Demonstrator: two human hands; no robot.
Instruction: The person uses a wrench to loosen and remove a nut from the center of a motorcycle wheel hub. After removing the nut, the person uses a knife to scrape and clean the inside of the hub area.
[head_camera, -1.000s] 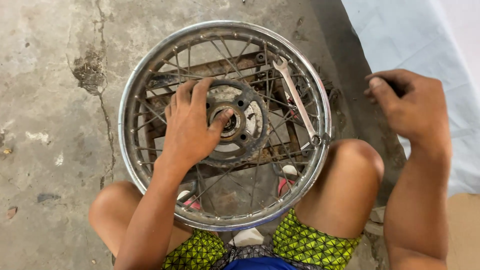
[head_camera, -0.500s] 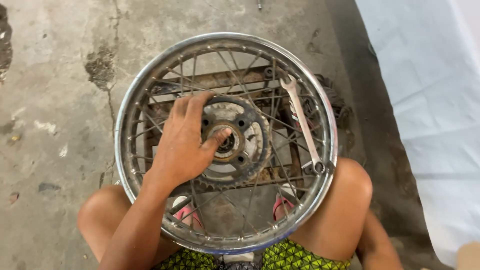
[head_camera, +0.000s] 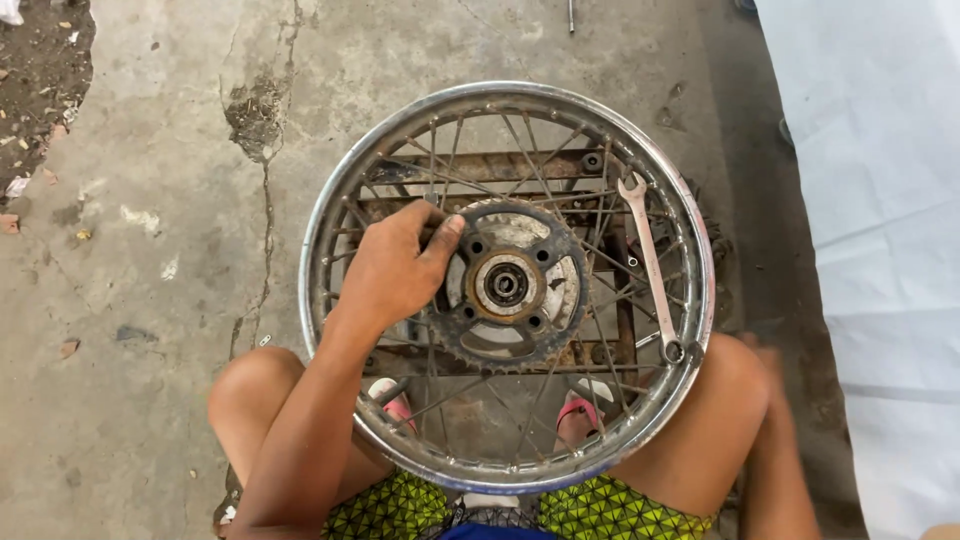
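Hands: left hand (head_camera: 400, 265) flat on the sprocket (head_camera: 508, 285), fingers spread, gripping nothing; right hand (head_camera: 765, 350) blurred beside the right knee, state unclear. Sprocket: centre of spoked wheel (head_camera: 330, 240). Wrench (head_camera: 648, 265): on spokes, right of sprocket. Wheel: on concrete floor (head_camera: 170, 180).

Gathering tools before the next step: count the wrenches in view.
1. The wrench lies across the spokes on the right side of the wheel rim. Others may be hidden under the wheel.
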